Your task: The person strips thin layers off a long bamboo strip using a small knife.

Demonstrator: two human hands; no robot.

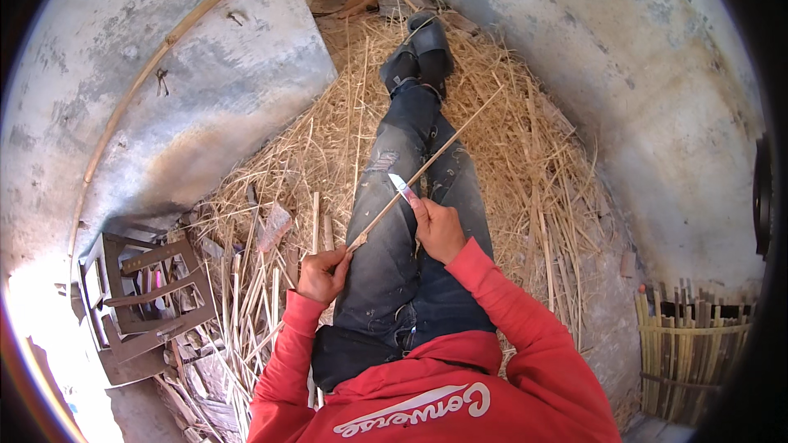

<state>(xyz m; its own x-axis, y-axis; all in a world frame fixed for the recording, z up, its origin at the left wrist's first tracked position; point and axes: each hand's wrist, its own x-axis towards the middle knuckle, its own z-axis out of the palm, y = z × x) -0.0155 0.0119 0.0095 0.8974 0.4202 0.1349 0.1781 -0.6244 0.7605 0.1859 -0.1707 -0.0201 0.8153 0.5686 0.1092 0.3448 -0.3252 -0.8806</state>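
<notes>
- Pale straw covers the floor.
- A seated person's legs, in worn dark jeans, stretch across it.
- A dark stool stands at left.
- A thin, wood-like strip slants above the thighs. It looks light, stiff yet springy, its edges perhaps splintery; best gripped at the lower end, clear of the blade.
- Left hand: nearly closed, thumb and fingers pinching that lower end.
- Right hand: curled around a knife, its blade at the strip; whether it touches, I cannot tell.
</notes>
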